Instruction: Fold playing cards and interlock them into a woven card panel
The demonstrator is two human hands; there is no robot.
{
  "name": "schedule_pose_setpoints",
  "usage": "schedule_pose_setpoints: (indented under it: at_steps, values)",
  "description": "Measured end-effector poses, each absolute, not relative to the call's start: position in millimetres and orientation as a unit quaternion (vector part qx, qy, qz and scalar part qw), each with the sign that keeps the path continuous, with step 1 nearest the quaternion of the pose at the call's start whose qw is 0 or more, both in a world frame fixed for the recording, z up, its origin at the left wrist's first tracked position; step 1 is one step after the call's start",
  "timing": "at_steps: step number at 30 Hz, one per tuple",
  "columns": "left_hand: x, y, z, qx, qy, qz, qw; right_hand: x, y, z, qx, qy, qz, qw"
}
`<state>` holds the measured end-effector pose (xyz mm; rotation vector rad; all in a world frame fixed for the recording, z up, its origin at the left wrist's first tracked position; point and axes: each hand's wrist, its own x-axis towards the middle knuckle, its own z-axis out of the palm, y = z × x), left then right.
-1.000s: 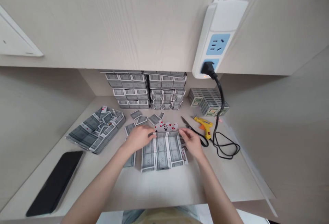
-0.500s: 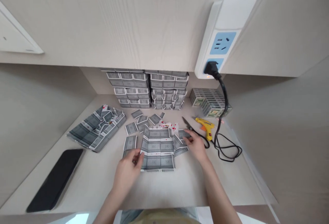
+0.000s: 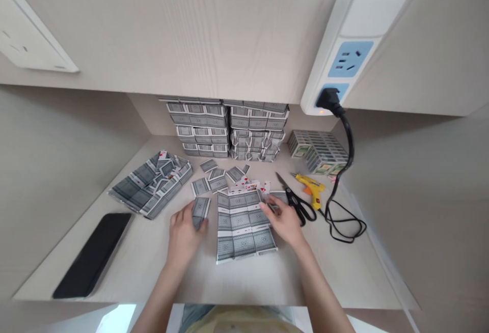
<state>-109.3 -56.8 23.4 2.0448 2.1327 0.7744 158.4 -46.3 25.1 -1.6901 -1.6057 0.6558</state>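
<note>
My left hand is closed around a grey-backed playing card lying left of the centre; its fingers sit at the far left edge and the thumb at the right. In front of me lies a shallow tray made of joined playing cards, its left side now spread low. At the tray's right edge my right hand pinches, thumb on the near side and fingers behind it. Part of another card shows behind those fingers. Loose cards lie beyond the tray, several back up and some face up.
Black-handled scissors and a yellow glue gun with its black cord lie on the right. A card-built box holding loose cards and a black phone are left. Stacked card boxes, packed decks and a power strip are behind.
My left hand has left the tray's left wall and moved onto a card beside it. My right hand has come to the tray's right edge. The tray has turned slightly, its left wall lower.
</note>
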Motion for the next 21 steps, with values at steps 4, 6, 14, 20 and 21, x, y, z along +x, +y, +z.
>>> schedule_pose_setpoints:
  at_steps: [4, 6, 14, 20, 21]
  values:
    - [-109, -56, 31, 0.66, 0.699, 0.268, 0.057, 148, -48, 28, -0.658, -0.638, 0.231, 0.327]
    - [-113, -57, 36, 0.648, 0.692, 0.311, 0.063, 145, -47, 27, -0.661, -0.641, 0.231, 0.314]
    - [-128, -74, 61, 0.591, 0.685, 0.424, 0.049, 100, -48, 33, -0.613, -0.657, 0.279, 0.338]
    - [-122, -79, 68, 0.536, 0.718, 0.439, 0.066, 81, -37, 28, -0.592, -0.653, 0.318, 0.349]
    - [-120, -79, 67, 0.524, 0.722, 0.443, 0.086, 86, -32, 27, -0.613, -0.646, 0.29, 0.35]
